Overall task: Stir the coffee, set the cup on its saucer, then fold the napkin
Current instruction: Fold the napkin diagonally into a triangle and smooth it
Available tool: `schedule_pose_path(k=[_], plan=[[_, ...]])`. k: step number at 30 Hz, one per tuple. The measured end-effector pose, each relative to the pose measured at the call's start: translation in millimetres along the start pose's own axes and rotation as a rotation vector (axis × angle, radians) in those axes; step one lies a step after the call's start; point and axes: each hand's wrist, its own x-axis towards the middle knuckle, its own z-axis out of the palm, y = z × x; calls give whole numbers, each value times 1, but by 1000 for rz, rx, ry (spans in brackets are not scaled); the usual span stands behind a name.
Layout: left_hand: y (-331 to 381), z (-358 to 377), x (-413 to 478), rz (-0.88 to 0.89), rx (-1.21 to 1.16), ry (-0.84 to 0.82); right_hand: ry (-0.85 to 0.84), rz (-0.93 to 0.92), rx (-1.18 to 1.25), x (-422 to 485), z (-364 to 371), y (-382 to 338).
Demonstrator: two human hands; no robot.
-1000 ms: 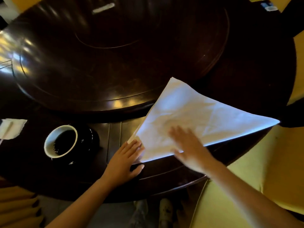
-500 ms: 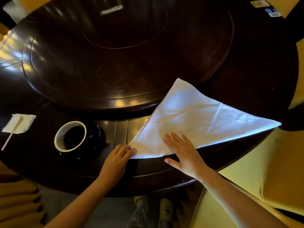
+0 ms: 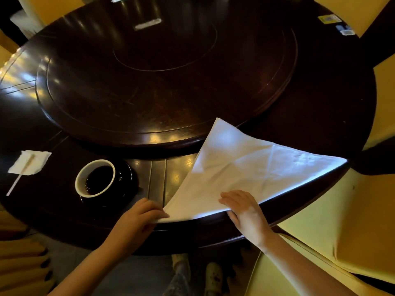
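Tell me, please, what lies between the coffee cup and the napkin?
Head view: between cup and napkin, only the saucer rim and bare slatted table.

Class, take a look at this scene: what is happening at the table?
A person is folding a white napkin, now a triangle on the dark round table. The left hand pinches its near corner; the right hand grips its near edge. The coffee cup already sits on its saucer, and the stirrer lies aside.

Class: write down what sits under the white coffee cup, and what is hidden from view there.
A dark saucer lies under the cup, its rim showing on the right. The saucer's middle is covered by the cup.
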Motion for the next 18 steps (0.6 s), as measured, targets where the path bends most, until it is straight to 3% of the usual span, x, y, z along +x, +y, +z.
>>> schedule_pose_path(k=[6, 10, 12, 18], plan=[[10, -14, -8, -258, -485, -146, -20, 26, 140, -27, -7, -4], [20, -20, 39, -595, -850, 66, 55, 215, 207, -32, -12, -4], [22, -15, 80, -735, -881, 159, 104, 360, 230, -32, -13, -3], [24, 15, 194, -887, -929, 188, 32, 711, 138, -29, -15, -12]])
